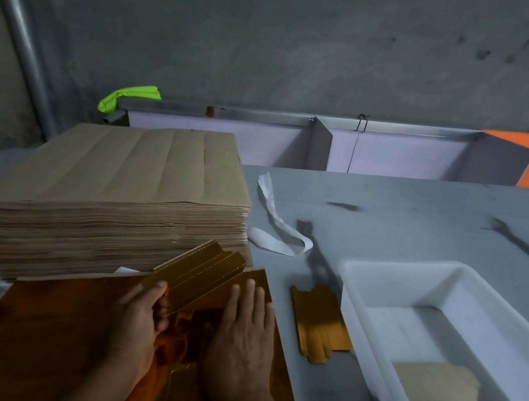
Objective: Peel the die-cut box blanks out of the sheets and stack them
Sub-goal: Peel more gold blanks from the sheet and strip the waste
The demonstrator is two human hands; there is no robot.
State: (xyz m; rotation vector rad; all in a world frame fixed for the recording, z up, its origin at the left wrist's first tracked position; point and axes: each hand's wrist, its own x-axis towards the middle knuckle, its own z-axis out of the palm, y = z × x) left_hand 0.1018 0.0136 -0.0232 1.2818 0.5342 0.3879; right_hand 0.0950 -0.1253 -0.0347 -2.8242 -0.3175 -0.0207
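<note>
1. Grey table (428,209). Carries everything below; its near edge is cut off by the frame.
2. Stack of brown sheets (111,176). Tall, at far left, plain side up, with creases running away from the viewer.
3. Gold sheet (56,323). Lies flat on the table in front of the brown stack, foil side up, under both hands. Its near part runs out of frame, and the die-cut lines between the hands are too dark to read.
4. White tub (510,346). At right, with its long axis running from far-left to near-right. It holds a piece of brown card (435,380) (partly covered by another brown sheet at the frame's corner).
5. Right hand (242,328). Flat on the gold sheet, fingers straight and together, pressing down and grasping nothing.
6. Left hand (133,321). Fingers curled round the near-left end of the gold blank (199,273), thumb on top.
7. The gold blank is raised off the gold sheet and tilted. Its long axis and dotted score lines run from the left hand up toward the far right, in front of the brown stack's corner.
8. Pile of peeled blanks (316,323). Lies between the gold sheet and the tub, with its long axis far-to-near and tabs toward the viewer. The count cannot be told.
9. White strap (273,222). Loose beside the brown stack.
</note>
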